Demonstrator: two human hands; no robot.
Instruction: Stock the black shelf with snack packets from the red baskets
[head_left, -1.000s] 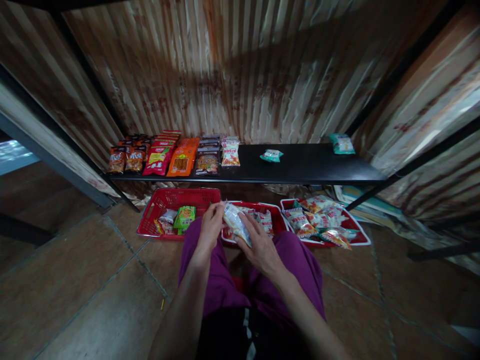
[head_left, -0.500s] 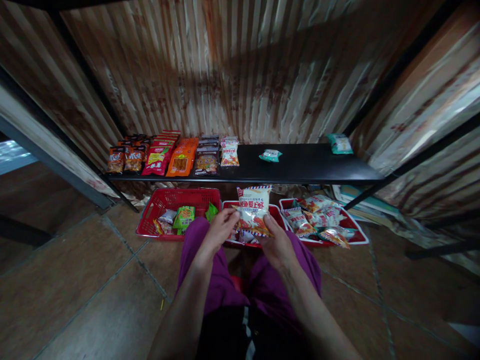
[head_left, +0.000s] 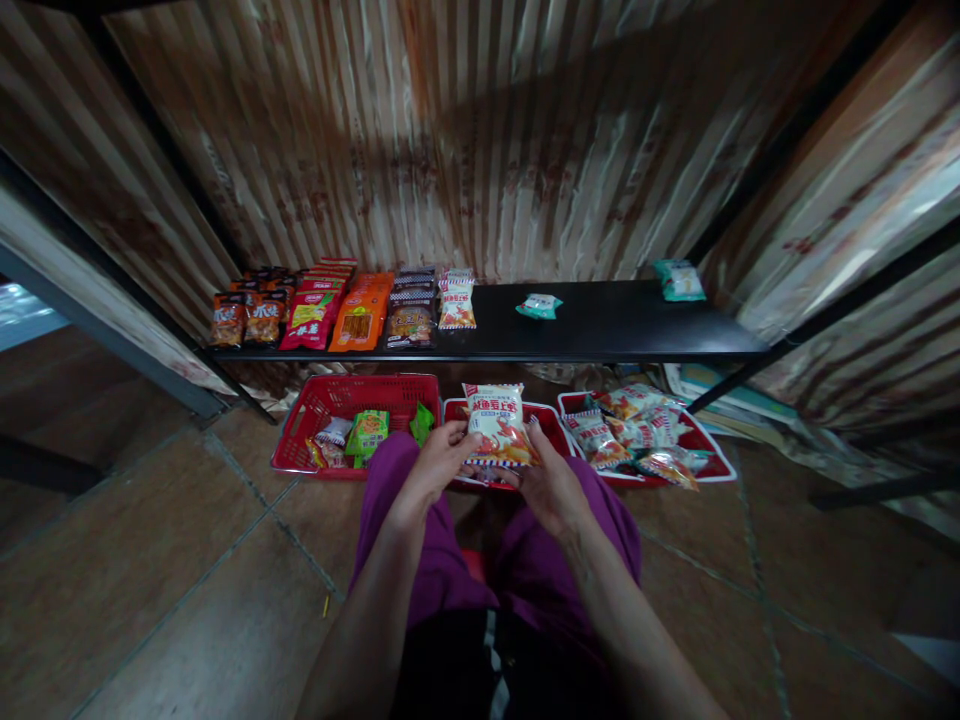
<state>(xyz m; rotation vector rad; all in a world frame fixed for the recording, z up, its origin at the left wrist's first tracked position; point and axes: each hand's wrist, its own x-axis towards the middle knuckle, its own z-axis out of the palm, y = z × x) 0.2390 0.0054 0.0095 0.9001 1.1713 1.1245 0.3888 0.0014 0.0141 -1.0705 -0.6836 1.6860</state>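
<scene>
Hands (head_left: 437, 460) around bag (head_left: 496, 425), lengthwise toward shelf (head_left: 600, 322)

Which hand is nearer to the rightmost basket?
Right. The right hand is just left of the basket; the left hand is farther left, at the held packet's other side.

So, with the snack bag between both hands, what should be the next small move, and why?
I would probably lift the snack bag towards the similar white-and-red bag on the black shelf, because the left hand and right hand hold it with its printed front showing, and the packaging looks alike.
</scene>
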